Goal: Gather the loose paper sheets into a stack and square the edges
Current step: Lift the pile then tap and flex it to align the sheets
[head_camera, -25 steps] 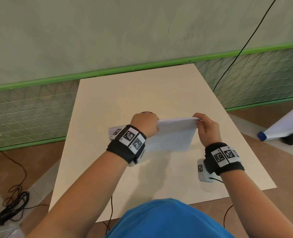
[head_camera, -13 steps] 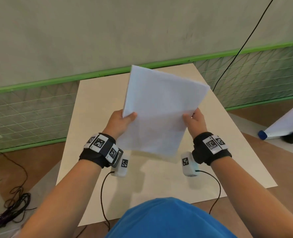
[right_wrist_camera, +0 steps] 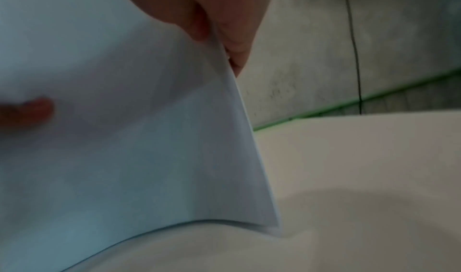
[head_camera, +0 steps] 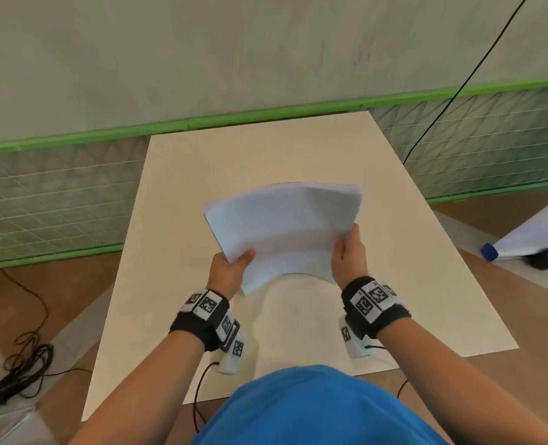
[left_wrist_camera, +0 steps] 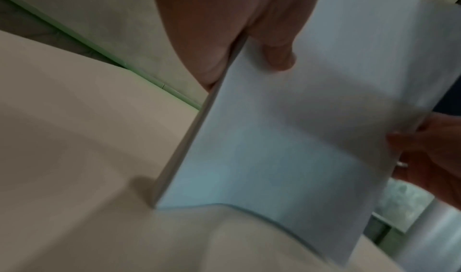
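- The stack of paper [head_camera: 285,229] is held on edge over the middle of the bench [head_camera: 182,187], its lower edge bowed, with the corners at or just above the surface.
- The left hand [head_camera: 230,268] grips the stack's left side, thumb on the near face; the left wrist view shows fingers [left_wrist_camera: 276,45] wrapped round the edge.
- The right hand [head_camera: 349,255] pinches the right side, a thumb and finger closed on the sheets in the right wrist view.
- All sheets seem gathered; I judge the squaring taps are in hand.
- Risk: the bow means the middle of the lower edge sits off the bench, so a tap would land on the corners only, bending them and leaving the sheets uneven.
- Risk: too loose a grip lets inner sheets slide and fan out; too tight a grip locks them out of line.
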